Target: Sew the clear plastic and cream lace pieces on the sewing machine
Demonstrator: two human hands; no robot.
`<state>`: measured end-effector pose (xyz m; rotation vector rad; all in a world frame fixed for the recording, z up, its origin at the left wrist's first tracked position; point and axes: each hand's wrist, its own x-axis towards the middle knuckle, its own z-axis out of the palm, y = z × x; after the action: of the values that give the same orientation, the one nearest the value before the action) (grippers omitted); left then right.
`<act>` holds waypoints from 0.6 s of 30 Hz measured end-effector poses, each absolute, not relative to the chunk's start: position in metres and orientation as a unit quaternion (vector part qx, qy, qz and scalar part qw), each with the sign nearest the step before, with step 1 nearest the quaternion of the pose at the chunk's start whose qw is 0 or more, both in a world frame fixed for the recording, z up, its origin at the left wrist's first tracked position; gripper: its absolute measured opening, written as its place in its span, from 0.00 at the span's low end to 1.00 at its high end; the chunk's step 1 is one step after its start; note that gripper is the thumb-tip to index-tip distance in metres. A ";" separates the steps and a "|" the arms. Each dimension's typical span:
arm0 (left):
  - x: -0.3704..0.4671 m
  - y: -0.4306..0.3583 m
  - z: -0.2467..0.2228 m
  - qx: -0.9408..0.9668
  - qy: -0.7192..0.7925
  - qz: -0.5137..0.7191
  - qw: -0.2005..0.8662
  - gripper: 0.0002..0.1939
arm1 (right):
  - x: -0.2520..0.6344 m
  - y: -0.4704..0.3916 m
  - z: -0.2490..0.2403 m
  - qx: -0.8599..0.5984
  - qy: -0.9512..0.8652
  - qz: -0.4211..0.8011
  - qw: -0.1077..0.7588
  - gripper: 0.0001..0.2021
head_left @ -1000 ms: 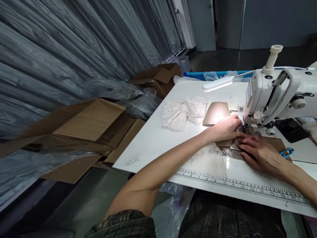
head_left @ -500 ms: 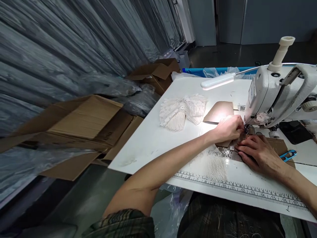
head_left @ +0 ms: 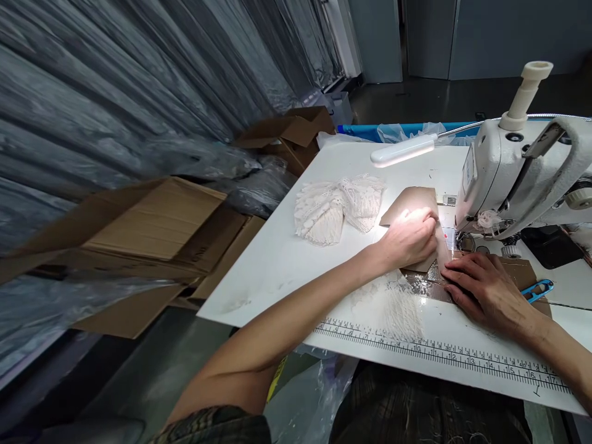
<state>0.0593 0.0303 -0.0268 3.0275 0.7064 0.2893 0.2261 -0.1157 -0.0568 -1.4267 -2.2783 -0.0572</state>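
My left hand (head_left: 411, 237) is closed in a pinch on the upper end of a pale fabric strip (head_left: 443, 245), left of the needle area of a white sewing machine (head_left: 485, 179). The strip runs down to the fingertips of my right hand (head_left: 483, 285). That hand lies flat with its fingers stretched out, pressing on a brown, tape-covered board (head_left: 428, 287) at the machine bed. Under and behind my left hand is a beige card piece (head_left: 411, 200). Off-white fringed lace (head_left: 398, 308) lies below my left wrist.
A bunched lace piece (head_left: 340, 206) rests on the white table (head_left: 259, 277). Blue thread snips (head_left: 538, 290) lie beside my right wrist. A white lamp (head_left: 402, 151) hangs over the back. Printed ruler marks (head_left: 435, 353) line the front edge. Cardboard boxes (head_left: 152, 216) stand at left.
My left hand has moved left and slightly down, away from the needle, and the pale strip now shows between my hands. My right hand has stayed nearly in place.
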 end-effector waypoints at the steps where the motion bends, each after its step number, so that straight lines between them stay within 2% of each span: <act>1: 0.057 0.029 -0.021 0.968 0.231 0.090 0.023 0.10 | 0.227 -0.116 -0.057 -0.514 -0.827 -0.023 0.228 0.13; 6: 0.062 0.023 -0.003 0.967 0.208 0.072 0.125 0.11 | 0.226 -0.116 -0.059 -0.502 -0.832 -0.022 0.233 0.13; 11: 0.080 0.035 -0.016 0.963 0.184 0.040 0.192 0.09 | 0.220 -0.118 -0.060 -0.493 -0.836 0.012 0.241 0.14; 18: 0.088 0.043 -0.028 0.931 0.239 0.067 0.269 0.05 | 0.218 -0.117 -0.059 -0.494 -0.835 0.018 0.244 0.13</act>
<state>0.0882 0.0425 -0.0276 2.5099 0.6452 0.1814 0.2183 -0.1174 -0.0592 -1.3480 -2.2796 0.0487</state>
